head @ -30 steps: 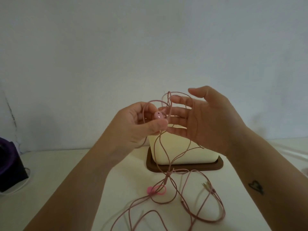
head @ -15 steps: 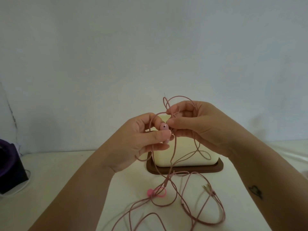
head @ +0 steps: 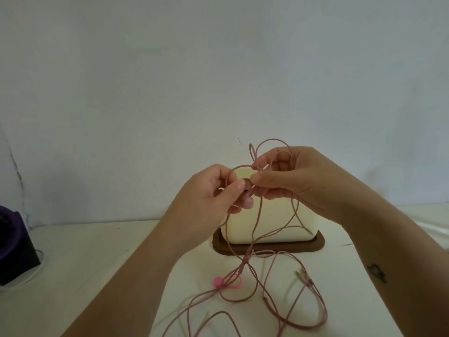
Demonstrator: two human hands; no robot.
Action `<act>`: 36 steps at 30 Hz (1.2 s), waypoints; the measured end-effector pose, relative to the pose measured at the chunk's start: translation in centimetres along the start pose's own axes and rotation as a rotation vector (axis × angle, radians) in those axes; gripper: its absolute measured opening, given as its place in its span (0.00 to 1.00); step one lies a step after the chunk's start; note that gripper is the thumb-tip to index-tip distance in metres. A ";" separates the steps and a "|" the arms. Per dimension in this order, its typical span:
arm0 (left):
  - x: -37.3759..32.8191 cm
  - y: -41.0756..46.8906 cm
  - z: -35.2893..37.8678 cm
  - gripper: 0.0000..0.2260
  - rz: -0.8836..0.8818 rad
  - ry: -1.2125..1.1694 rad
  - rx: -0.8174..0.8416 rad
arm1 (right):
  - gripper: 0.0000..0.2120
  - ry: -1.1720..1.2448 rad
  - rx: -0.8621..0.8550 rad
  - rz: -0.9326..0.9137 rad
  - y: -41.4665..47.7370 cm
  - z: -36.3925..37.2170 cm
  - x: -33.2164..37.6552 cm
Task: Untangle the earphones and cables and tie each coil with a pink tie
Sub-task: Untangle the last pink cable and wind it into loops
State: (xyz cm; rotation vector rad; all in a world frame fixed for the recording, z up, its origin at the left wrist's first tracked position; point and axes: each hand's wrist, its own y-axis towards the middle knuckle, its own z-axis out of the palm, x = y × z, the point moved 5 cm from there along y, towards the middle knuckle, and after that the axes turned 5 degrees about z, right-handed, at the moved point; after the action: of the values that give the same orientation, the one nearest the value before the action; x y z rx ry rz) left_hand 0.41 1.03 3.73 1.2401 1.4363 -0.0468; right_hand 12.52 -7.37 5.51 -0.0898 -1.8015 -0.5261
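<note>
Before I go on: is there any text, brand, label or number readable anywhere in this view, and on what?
None readable.
Cream container on the brown tray: plain front, no print visible.
Pink tie and pink earphone cable: no markings legible.
Dark object at the left edge: no label seen.
Right forearm: a small dark tattoo, a shape, not lettering.

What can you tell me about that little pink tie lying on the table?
The pink tie is a small, bright pink strap, soft and rubbery by its look, with a round knob at its left end and an open loop at its right. It lies flat on the white table, in front of the cream box, below both hands. Neither hand touches it. Strands of the paler pink cable cross its loop; whether they pass through it I cannot tell.
</note>
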 end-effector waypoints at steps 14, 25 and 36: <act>1.4 0.1 1.8 0.10 -0.170 -0.493 0.037 | 0.11 0.336 -0.085 0.069 1.0 -0.9 -2.2; 1.7 0.9 -1.7 0.05 -0.131 -0.291 -0.244 | 0.10 0.121 -0.050 0.024 0.6 -1.2 -1.2; 3.5 0.8 -7.9 0.10 -0.290 -0.716 -0.419 | 0.10 -0.298 -0.215 0.102 -0.3 -5.5 -1.1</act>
State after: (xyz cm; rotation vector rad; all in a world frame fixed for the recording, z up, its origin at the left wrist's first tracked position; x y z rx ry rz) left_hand -3.68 8.65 4.13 0.5683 0.9145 -0.3356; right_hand 17.71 -9.57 5.52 -0.4248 -2.0110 -0.6584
